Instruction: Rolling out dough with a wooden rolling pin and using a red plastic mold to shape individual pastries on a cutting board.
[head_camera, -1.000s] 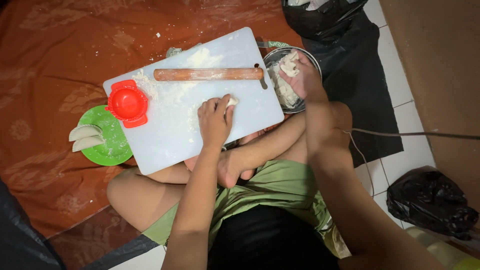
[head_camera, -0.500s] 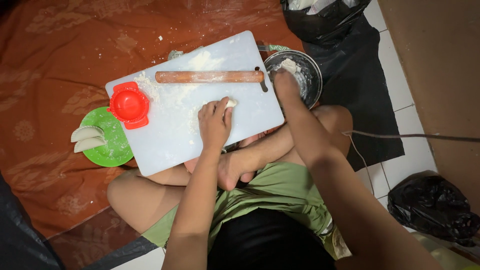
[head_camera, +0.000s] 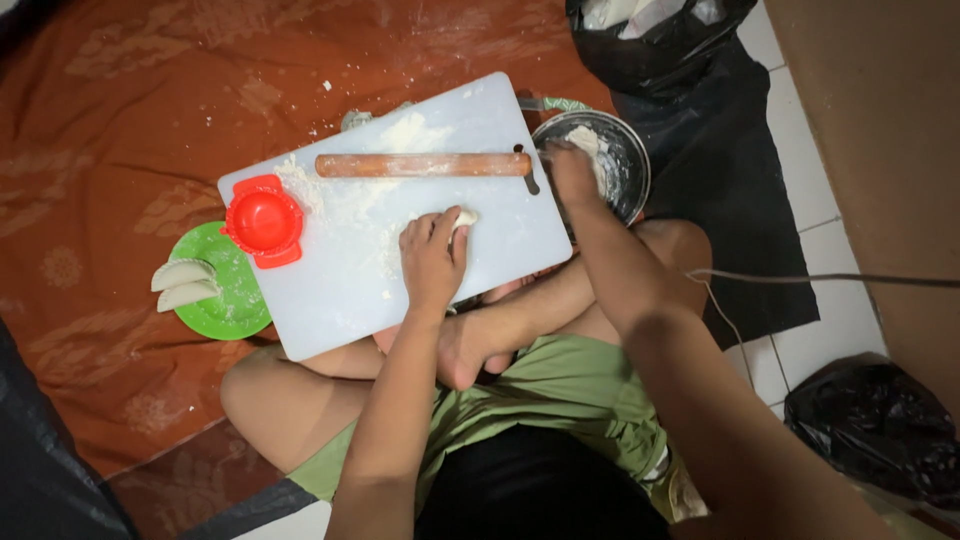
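1. A small pale dough piece (head_camera: 463, 217) lies on the floured white cutting board (head_camera: 350, 290), near its middle, pressed under fingertips.
2. A round metal bowl (head_camera: 632, 165) holding pale dough sits just right of the board's far corner.

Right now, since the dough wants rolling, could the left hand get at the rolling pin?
Probably yes: the left hand rests on the cutting board, pressing a dough piece, and only floured board lies between it and the rolling pin.
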